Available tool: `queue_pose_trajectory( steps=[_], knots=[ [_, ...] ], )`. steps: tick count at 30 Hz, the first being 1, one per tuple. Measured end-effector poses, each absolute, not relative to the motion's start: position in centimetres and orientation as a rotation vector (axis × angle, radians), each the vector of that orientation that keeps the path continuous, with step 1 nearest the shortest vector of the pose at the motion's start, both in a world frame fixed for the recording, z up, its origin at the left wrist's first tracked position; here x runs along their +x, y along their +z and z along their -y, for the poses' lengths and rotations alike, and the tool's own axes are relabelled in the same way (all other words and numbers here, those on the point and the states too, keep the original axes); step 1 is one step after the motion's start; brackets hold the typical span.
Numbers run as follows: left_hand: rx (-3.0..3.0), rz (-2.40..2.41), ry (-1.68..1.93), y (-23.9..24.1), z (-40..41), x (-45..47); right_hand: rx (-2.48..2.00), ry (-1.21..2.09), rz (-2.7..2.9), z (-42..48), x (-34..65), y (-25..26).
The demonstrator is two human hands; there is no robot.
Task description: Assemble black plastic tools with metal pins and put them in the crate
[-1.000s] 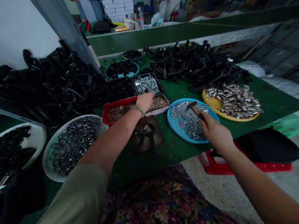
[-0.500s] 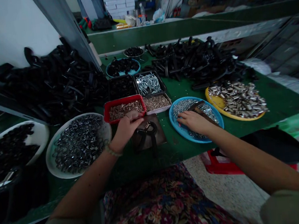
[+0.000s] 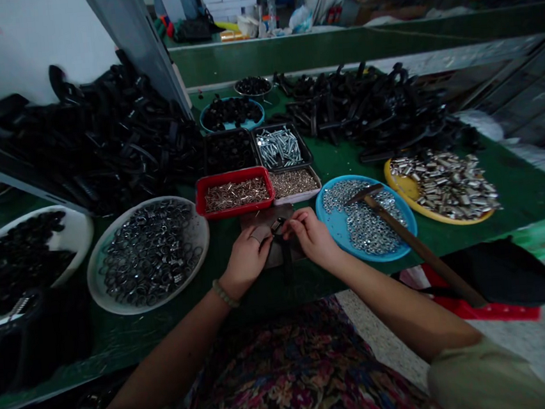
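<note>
My left hand (image 3: 247, 256) and right hand (image 3: 312, 238) meet over the black part (image 3: 280, 239) on the brown pad (image 3: 273, 216), just below the red tray (image 3: 233, 193). Both sets of fingers pinch together on its small metal end, steadying it from each side. The hammer (image 3: 403, 237) rests across the blue dish (image 3: 338, 224), right of the pad.
</note>
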State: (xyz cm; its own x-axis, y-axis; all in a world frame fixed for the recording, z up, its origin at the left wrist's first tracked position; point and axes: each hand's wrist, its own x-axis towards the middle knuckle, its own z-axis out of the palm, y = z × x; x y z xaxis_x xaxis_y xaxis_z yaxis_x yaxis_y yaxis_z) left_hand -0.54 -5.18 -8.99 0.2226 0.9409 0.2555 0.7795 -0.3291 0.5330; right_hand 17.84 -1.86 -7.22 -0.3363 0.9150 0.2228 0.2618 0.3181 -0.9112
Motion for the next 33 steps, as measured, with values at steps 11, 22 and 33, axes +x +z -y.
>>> queue_pose_trajectory(
  steps=[11,22,33],
  knots=[
    [2.376,-1.598,0.722,-9.2,5.3,-0.5,-1.19,0.957,1.911,1.5,17.2,-7.5],
    [2.378,-1.715,0.618,-8.5,5.3,0.1,-1.324,1.037,1.521,-2.5,19.4,-6.7],
    [2.629,-1.75,0.431,-8.3,4.6,1.4,-1.397,-0.014,2.234,0.4,29.5,-9.6]
  ],
)
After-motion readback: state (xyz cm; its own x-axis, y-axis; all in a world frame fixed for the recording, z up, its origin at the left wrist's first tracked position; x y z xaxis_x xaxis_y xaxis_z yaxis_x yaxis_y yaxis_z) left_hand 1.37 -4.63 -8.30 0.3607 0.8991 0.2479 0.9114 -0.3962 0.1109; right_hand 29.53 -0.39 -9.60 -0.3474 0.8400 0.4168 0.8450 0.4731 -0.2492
